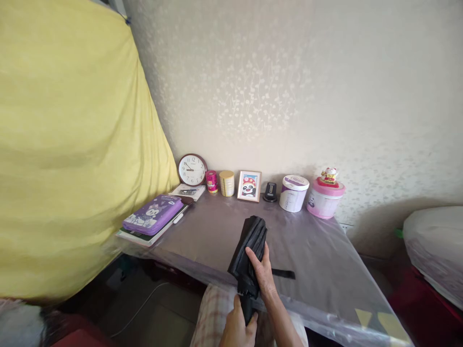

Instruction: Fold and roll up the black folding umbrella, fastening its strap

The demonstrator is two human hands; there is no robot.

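Note:
A folded black umbrella (245,250) is held upright and slightly tilted over the front edge of the table, its canopy gathered in pleats. My left hand (238,324) is closed round its dark handle at the bottom. Higher up, my right hand (263,272) grips the canopy from the right side, thumb across the folds. To the right of that hand, a black strap (284,273) sticks out over the tabletop; where it joins the umbrella is hidden behind the hand.
On the plastic-covered table (311,250), a purple case (154,214) lies on books at left. Along the wall stand a clock (193,169), cans, a framed panda picture (249,186), a small black device (270,191), a white tub (294,193) and a pink-lidded tub (324,200).

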